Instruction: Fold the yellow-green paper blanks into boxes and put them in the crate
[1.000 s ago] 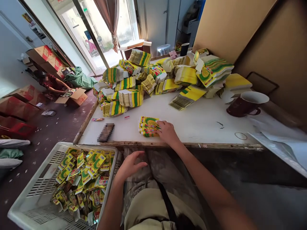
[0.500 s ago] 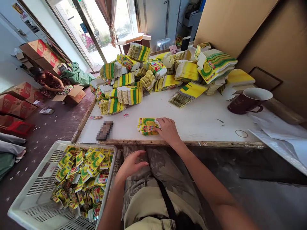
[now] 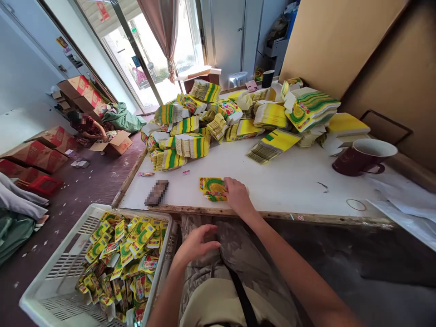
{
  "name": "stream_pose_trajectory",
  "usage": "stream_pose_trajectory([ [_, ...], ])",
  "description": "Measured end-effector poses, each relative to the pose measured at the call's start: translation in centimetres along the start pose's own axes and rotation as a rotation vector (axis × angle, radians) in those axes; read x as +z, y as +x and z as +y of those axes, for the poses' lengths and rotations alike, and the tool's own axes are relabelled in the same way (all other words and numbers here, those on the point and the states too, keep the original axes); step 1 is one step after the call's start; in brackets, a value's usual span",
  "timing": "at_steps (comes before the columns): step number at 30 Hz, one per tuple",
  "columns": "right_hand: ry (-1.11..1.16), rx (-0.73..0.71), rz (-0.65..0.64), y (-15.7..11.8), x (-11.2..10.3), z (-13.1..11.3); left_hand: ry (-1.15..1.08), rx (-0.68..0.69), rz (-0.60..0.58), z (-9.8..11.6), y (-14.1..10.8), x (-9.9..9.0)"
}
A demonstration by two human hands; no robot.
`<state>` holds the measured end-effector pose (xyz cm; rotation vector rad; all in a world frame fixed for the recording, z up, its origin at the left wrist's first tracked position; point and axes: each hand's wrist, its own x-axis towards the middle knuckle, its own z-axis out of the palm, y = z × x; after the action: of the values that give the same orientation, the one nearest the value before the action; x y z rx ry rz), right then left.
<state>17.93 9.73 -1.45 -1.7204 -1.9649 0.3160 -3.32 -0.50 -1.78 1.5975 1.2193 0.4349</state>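
My right hand (image 3: 237, 196) is closed on the right end of a small yellow-and-green printed carton (image 3: 211, 185) near the table's front edge. Beneath it shows the edge of at least one more carton of the same print. My fingers hide that right end. Over my lap, below the table edge, my left hand (image 3: 199, 245) hangs empty with thumb and fingers apart. To its left stands a white plastic basket (image 3: 64, 240), holding many loose yellow-green cartons (image 3: 136, 245).
Bundles of flat cartons (image 3: 192, 145) are heaped along the table's back. A pixelated dark object (image 3: 156, 192) lies at the front left. A maroon mug (image 3: 356, 159) and rubber band (image 3: 356, 205) are on the right. A person (image 3: 90, 129) sits by a cardboard box (image 3: 117, 143).
The view has shifted, so the scene sits lower and farther right. The upper carton under my right hand now covers more of the ones below. My left hand stays open over my lap.
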Motion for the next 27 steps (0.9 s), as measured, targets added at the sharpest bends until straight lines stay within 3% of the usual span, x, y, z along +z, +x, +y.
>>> stream_pose_trajectory([
  [3,0.317,-0.03,0.063,-1.4,-0.1,-0.7,-0.234,0.042,0.118,0.0,1.1,0.5],
  [6,0.749,-0.091,0.027,-3.8,0.2,-2.5,-0.572,0.139,0.386,1.1,2.7,0.7],
  [9,0.985,-0.103,-0.102,-6.1,0.6,-4.9,-0.855,0.252,0.621,2.9,3.8,0.7],
  [12,1.117,-0.055,-0.106,-7.5,0.8,-6.5,-0.94,0.32,0.762,4.5,4.0,0.5],
  [15,1.181,-0.049,-0.14,-8.3,0.5,-7.2,-0.917,0.371,0.816,4.9,3.6,0.5],
  [18,1.26,-0.054,-0.255,-8.9,-0.2,-7.6,-0.898,0.436,0.828,4.4,3.1,0.5],
  [21,1.187,-0.109,-0.345,-9.1,-0.6,-7.9,-0.818,0.412,0.904,3.7,2.9,0.7],
  [24,1.11,-0.072,-0.318,-8.9,-0.6,-7.9,-0.778,0.336,0.926,3.4,2.8,1.0],
  [27,1.145,0.051,-0.215,-8.2,-0.4,-7.0,-0.86,0.326,0.83,3.8,2.6,1.4],
])
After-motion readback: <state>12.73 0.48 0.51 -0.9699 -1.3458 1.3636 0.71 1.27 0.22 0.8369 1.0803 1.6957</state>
